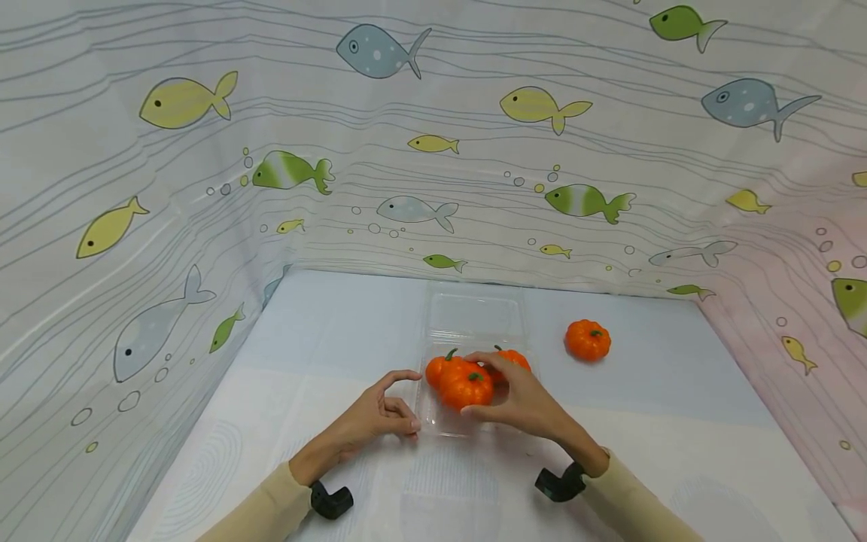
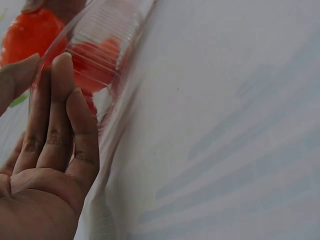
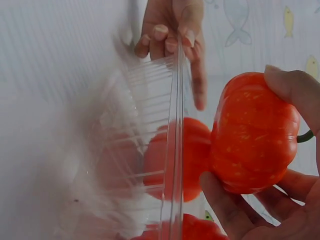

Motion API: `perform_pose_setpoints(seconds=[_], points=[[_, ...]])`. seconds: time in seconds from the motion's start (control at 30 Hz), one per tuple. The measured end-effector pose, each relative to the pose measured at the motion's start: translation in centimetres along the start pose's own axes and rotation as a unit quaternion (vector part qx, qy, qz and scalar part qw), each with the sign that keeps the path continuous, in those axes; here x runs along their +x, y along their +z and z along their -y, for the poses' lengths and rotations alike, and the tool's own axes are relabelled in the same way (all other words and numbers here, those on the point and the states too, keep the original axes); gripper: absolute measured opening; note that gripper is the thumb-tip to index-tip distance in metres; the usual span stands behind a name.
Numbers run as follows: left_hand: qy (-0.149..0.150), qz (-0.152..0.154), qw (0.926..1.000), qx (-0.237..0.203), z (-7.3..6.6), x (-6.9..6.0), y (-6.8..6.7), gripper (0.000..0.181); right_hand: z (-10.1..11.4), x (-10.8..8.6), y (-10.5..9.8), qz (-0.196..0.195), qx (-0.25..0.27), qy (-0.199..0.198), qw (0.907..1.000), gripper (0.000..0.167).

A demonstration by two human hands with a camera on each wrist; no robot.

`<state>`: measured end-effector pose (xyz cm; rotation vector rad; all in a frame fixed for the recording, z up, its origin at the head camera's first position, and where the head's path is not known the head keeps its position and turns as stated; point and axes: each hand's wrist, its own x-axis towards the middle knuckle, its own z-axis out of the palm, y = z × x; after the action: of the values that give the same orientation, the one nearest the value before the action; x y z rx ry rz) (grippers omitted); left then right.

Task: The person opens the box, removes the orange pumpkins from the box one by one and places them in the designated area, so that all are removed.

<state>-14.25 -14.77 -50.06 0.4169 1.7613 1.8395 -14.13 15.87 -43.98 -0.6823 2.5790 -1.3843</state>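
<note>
A clear plastic clamshell container lies with its lid folded back, away from me. My left hand is at its left near corner. In the right wrist view, the thumb and fingers of the left hand pinch the rim. Above the container, my right hand grips a small orange pumpkin between thumb and fingers, its green stem facing up. Two more pumpkins sit in the container: one at the left, partly covered by the held one, and one at the right, partly behind the right hand.
Another orange pumpkin lies on the white tabletop, right of the container. Fish-printed curtains enclose the back and both sides. A black wrist mount is on each arm.
</note>
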Motion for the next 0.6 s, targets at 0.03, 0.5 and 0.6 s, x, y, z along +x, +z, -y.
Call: perform_pose_setpoints(seconds=[0.03,0.5,0.6], points=[[0.000,0.000,1.0000,0.000,0.0,0.0,0.0,0.084,0.0,0.0,-0.1,-0.005,0.001,-0.005,1.0000,0.072],[0.013,0.013,0.9998,-0.003,0.4,0.1,-0.1,0.084,-0.9,-0.5,-2.2,-0.052,-0.022,-0.047,0.9973,0.077],[0.012,0.012,0.9998,-0.001,0.4,0.2,-0.1,0.084,-1.1,-0.5,-2.6,-0.060,-0.030,-0.051,0.9964,0.076]])
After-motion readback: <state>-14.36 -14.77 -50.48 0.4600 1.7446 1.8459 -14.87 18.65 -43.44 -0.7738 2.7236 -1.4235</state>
